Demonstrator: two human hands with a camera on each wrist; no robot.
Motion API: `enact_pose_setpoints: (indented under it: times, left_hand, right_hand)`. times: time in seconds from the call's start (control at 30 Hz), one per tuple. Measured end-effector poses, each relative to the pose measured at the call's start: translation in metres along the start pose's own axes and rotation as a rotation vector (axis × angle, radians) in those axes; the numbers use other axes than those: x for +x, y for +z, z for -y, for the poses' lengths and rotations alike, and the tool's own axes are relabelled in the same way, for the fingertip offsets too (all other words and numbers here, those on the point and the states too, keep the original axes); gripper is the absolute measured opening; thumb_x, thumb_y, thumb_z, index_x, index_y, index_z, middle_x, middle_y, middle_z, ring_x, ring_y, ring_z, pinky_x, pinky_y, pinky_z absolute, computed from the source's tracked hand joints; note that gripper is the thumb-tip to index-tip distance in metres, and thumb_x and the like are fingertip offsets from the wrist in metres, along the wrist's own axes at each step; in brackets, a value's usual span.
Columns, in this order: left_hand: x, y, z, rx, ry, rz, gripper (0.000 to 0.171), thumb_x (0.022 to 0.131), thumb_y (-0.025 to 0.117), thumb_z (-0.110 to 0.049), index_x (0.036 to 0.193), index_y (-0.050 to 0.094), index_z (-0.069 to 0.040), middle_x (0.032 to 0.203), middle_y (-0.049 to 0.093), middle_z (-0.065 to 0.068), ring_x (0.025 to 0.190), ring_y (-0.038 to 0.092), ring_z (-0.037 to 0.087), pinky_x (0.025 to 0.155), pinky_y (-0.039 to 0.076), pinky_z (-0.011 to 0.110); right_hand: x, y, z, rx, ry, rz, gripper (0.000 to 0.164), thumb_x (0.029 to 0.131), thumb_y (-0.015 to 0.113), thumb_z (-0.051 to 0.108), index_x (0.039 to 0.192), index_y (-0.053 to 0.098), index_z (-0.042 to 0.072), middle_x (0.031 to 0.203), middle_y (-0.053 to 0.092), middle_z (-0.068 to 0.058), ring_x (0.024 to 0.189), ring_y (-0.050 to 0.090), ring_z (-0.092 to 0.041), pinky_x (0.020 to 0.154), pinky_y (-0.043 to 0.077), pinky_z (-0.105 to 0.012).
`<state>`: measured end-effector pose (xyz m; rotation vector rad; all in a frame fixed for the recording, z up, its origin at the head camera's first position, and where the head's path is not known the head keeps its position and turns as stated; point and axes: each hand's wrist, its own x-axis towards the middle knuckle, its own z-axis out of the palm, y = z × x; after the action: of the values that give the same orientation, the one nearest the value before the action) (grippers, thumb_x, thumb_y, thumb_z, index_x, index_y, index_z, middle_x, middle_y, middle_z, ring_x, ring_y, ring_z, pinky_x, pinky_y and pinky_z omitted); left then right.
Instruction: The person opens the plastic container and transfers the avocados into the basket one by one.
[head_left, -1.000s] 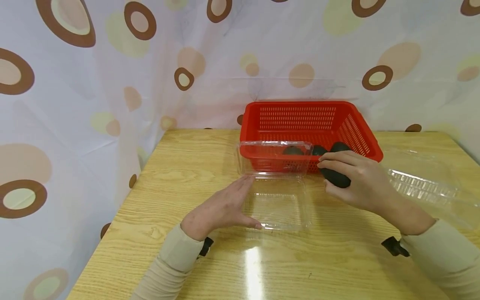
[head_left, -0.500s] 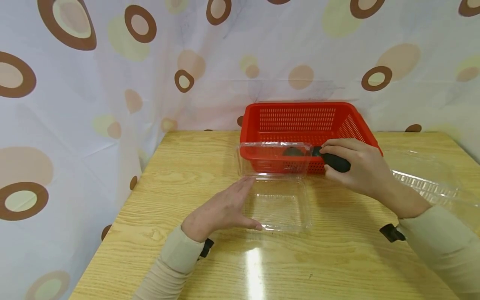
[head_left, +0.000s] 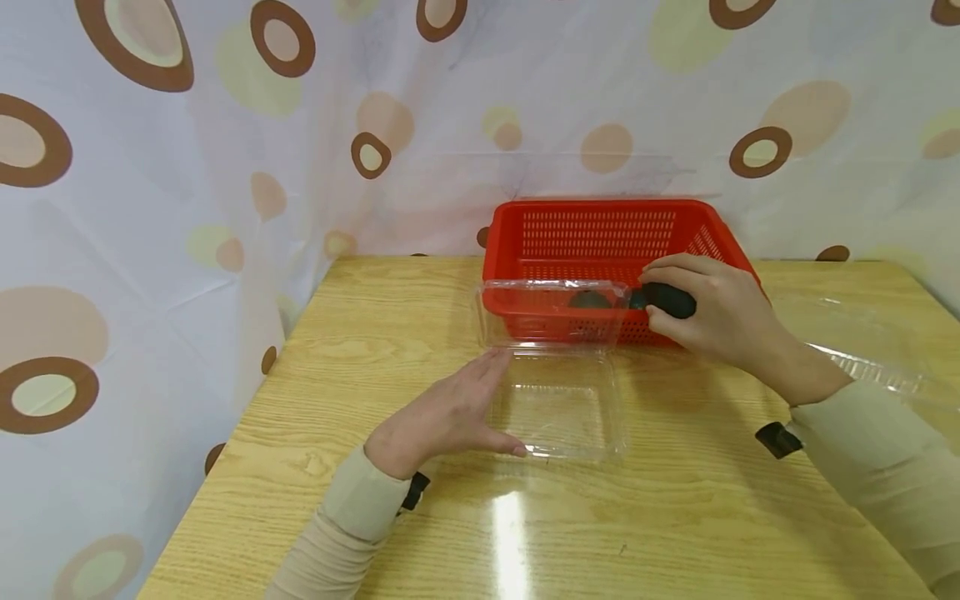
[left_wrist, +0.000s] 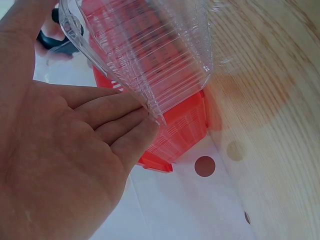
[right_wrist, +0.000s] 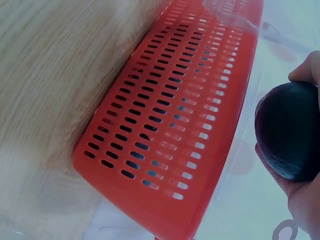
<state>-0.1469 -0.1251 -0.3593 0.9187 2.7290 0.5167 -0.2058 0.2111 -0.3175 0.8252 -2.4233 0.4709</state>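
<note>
My right hand (head_left: 723, 312) grips a dark avocado (head_left: 671, 300), fingers over its top and thumb underneath, above the front right rim of a red slotted plastic basket (head_left: 596, 207). In the right wrist view the avocado (right_wrist: 287, 132) is held off the basket's side. More dark avocados lie inside the basket; one (head_left: 589, 300) shows through clear plastic. My left hand (head_left: 442, 417) rests with straight fingers along the left side of a clear hinged plastic box (head_left: 555, 417), whose lid stands raised against the basket's front. Its fingertips (left_wrist: 142, 127) touch the box edge in the left wrist view.
A second clear plastic box (head_left: 870, 362) lies opened at the right, partly behind my right forearm. Everything stands on a wooden table (head_left: 360, 333). Behind it hangs a white curtain (head_left: 300, 150) with round brown and beige patterns.
My right hand has moved up and away from me with the avocado, from in front of the basket to over its rim. The left hand stays on the box.
</note>
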Motion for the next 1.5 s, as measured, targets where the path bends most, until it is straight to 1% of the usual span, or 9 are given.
enact_pose_setpoints:
  times: [0.2,0.43,0.53,0.7,0.9,1.03,1.17,1.43,1.5]
  left_hand:
    - [0.0,0.0,0.001,-0.014,-0.007,0.008,0.12,0.077,0.078,-0.059,0.159,0.009,-0.004,0.167,0.014,0.012,0.155,0.015,0.025,0.125,0.019,0.039]
    - [0.001,-0.001,0.001,-0.005,-0.007,0.005,0.12,0.077,0.077,-0.059,0.159,0.009,-0.005,0.167,0.015,0.012,0.155,0.014,0.024,0.125,0.02,0.038]
    - [0.001,-0.001,0.001,-0.002,-0.004,0.003,0.12,0.077,0.077,-0.059,0.159,0.009,-0.005,0.167,0.014,0.011,0.155,0.014,0.024,0.125,0.019,0.038]
    - [0.002,-0.001,0.002,0.01,-0.002,-0.001,0.12,0.077,0.077,-0.059,0.159,0.009,-0.003,0.167,0.014,0.012,0.155,0.014,0.024,0.125,0.019,0.038]
    - [0.002,0.0,0.002,0.006,-0.016,0.011,0.12,0.077,0.076,-0.061,0.159,0.01,-0.005,0.167,0.014,0.011,0.155,0.014,0.023,0.125,0.018,0.037]
    - [0.001,0.0,0.001,0.007,-0.017,0.014,0.12,0.077,0.076,-0.062,0.16,0.009,-0.005,0.167,0.014,0.01,0.155,0.014,0.022,0.125,0.019,0.037]
    - [0.001,-0.001,0.0,0.013,-0.018,0.016,0.121,0.077,0.076,-0.062,0.16,0.008,-0.005,0.167,0.013,0.01,0.155,0.013,0.022,0.125,0.019,0.037]
    - [0.001,-0.001,0.0,0.014,-0.033,0.025,0.121,0.076,0.076,-0.062,0.159,0.009,-0.005,0.167,0.013,0.011,0.155,0.013,0.023,0.125,0.019,0.037]
    - [0.001,-0.001,0.0,0.014,-0.033,0.025,0.121,0.076,0.076,-0.062,0.159,0.01,-0.005,0.167,0.013,0.012,0.155,0.014,0.023,0.125,0.019,0.037]
  right_hand:
    - [0.008,0.003,-0.007,-0.007,0.022,0.034,0.033,0.079,0.076,0.014,0.111,0.071,0.007,0.112,0.07,-0.013,0.094,0.067,-0.031,0.071,0.059,-0.051]
    - [0.014,0.007,-0.015,0.0,0.098,0.1,0.048,0.082,0.075,0.016,0.127,0.061,0.008,0.117,0.065,-0.017,0.078,0.065,-0.032,0.064,0.058,-0.049]
    - [0.016,0.009,-0.019,-0.009,0.132,0.118,0.049,0.084,0.074,0.019,0.128,0.057,0.006,0.118,0.062,-0.017,0.076,0.062,-0.031,0.063,0.056,-0.047]
    - [0.022,0.012,-0.024,-0.019,0.161,0.134,0.042,0.087,0.075,0.022,0.122,0.057,0.005,0.12,0.055,-0.018,0.083,0.059,-0.034,0.07,0.054,-0.052]
    - [0.026,0.018,-0.027,-0.027,0.138,0.16,0.035,0.087,0.077,0.022,0.114,0.06,0.005,0.119,0.051,-0.021,0.091,0.055,-0.039,0.077,0.05,-0.055]
    - [0.03,0.022,-0.03,-0.027,0.136,0.178,0.036,0.086,0.078,0.021,0.113,0.061,0.004,0.121,0.049,-0.025,0.093,0.054,-0.044,0.081,0.049,-0.057]
    - [0.033,0.024,-0.032,-0.02,0.17,0.215,0.036,0.088,0.076,0.022,0.116,0.062,0.004,0.124,0.047,-0.027,0.096,0.053,-0.047,0.084,0.048,-0.06]
    - [0.04,0.032,-0.033,-0.033,0.166,0.267,0.018,0.089,0.075,0.019,0.101,0.072,0.006,0.121,0.051,-0.025,0.102,0.052,-0.044,0.087,0.047,-0.059]
    - [0.042,0.034,-0.034,-0.024,0.161,0.277,0.017,0.088,0.076,0.018,0.099,0.072,0.005,0.12,0.052,-0.025,0.105,0.052,-0.043,0.088,0.047,-0.059]
